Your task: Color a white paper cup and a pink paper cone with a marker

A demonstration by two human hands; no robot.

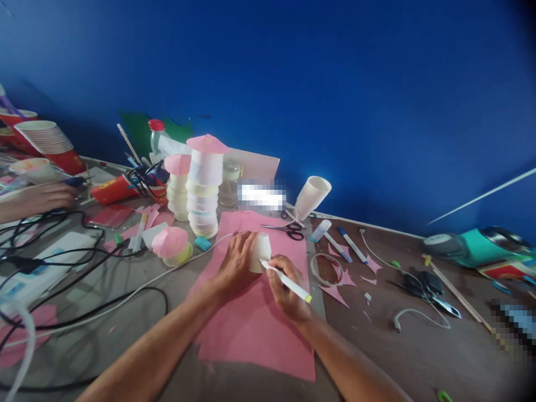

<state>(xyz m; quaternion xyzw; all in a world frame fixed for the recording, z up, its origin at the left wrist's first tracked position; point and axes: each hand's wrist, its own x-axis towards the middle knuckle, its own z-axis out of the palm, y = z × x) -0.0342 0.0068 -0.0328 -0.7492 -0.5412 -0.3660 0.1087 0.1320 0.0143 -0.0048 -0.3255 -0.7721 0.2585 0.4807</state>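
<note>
My left hand (238,258) is closed around a small white paper cup (262,245) and steadies it low over a sheet of pink paper (255,335). In my right hand (287,296) is a white marker (295,287) with a yellow end. Its tip meets the side of the cup or is very close to it; I cannot tell if it leaves a mark. Beyond my hands, scissors (294,231) with dark handles lie at the pink sheet's far edge.
Left of the sheet stand a tall stacked-cup tower (204,190) and a shorter one (178,190), both pink-topped. Cables (125,290) run across the left side, near another person's hand (46,198). A white cup (312,196) leans behind; a glue stick (320,230) lies right.
</note>
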